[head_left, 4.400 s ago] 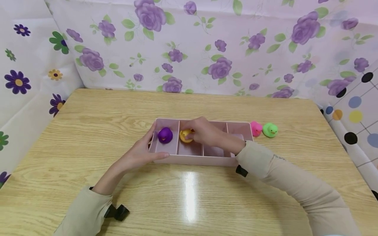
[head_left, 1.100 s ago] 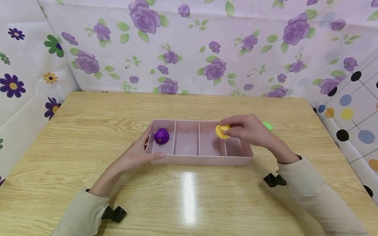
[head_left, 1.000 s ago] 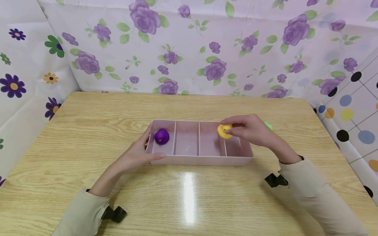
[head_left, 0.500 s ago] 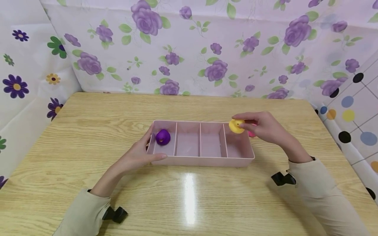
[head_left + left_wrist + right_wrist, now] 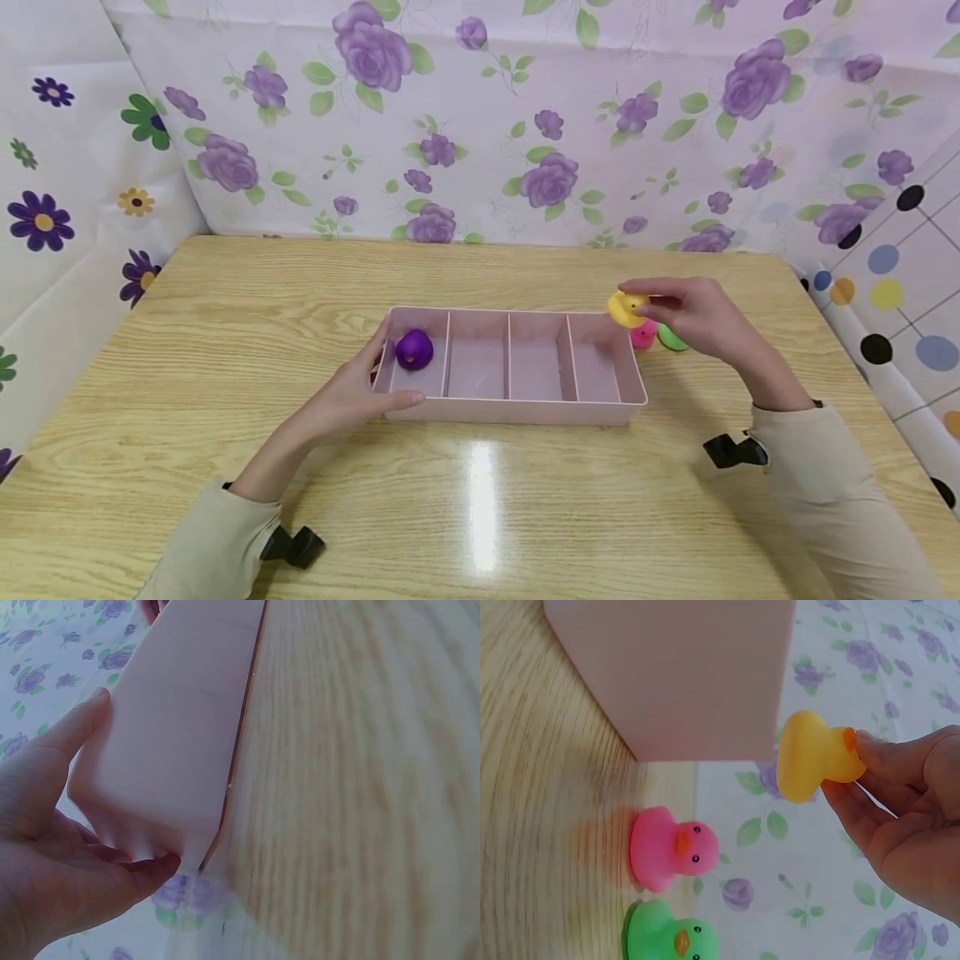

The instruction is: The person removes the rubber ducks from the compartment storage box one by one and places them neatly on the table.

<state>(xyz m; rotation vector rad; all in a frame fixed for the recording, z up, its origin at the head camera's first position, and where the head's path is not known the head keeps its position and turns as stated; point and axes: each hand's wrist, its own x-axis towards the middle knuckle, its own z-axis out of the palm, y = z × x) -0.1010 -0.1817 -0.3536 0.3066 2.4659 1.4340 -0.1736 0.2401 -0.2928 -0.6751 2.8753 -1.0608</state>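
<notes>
A yellow rubber duck is pinched by its head between thumb and fingers of my right hand. It is held up beside the right end of a pink box with dividers; the right wrist view shows the duck off the table. My left hand holds the box's left end, thumb along the front rim and fingers at the end wall. A purple rubber duck sits in the leftmost compartment. The other compartments hold nothing.
Just right of the box, a pink rubber duck and a green rubber duck stand on the wooden table. In the head view my right hand partly covers the green one. A flowered cloth hangs behind the table.
My right hand has lifted the yellow duck from the second compartment and carried it rightward, over the box to its right end. The left hand keeps its hold on the box.
</notes>
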